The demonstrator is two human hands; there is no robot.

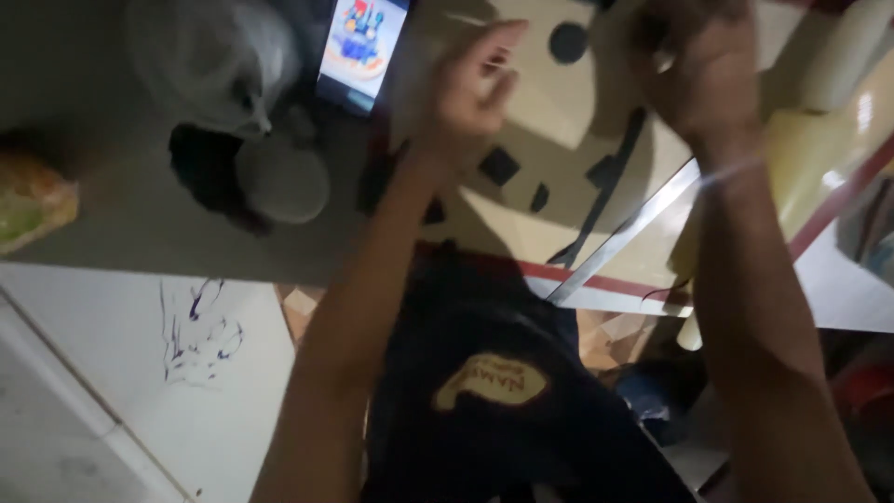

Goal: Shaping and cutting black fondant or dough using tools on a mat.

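Cream card sheet [549, 102] with black shapes, seemingly pinched by left hand [470, 88]; right hand [703, 79] grip closed on its top edge.

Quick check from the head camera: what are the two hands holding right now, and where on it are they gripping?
Both hands are on the pale sheet with black shapes: the left hand pinches its left edge, the right hand is at its top edge, its grip too blurred to tell.

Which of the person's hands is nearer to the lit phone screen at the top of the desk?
The left hand. It is just right of the phone, on the pale sheet's edge. The right hand is farther right.
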